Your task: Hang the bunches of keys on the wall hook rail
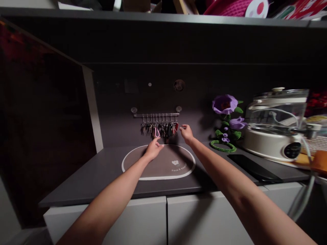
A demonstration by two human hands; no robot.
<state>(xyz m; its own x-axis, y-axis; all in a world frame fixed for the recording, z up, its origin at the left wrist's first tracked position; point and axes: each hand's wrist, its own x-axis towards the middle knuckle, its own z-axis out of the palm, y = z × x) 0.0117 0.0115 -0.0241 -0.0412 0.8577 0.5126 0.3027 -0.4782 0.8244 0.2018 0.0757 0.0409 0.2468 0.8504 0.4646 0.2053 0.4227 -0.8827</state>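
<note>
A clear hook rail (157, 115) is fixed to the dark back panel. Several bunches of keys (163, 128) hang from it, with a pink loop strap (157, 132) among them and a red tag (176, 126) at the right end. My left hand (154, 149) is just below the pink strap, over the mat, its thumb and fingers apart and holding nothing I can see. Just right of the red tag is my right hand (187, 133), apart from it, fingers bent with a small gap at the tips.
An oval grey-brown mat (138, 166) with a white border lies on the dark counter (102, 177). To the right are purple artificial flowers (224, 103), a black flat object (252, 166) and a cream appliance (265, 143) with a cable. A shelf (163, 20) overhangs everything.
</note>
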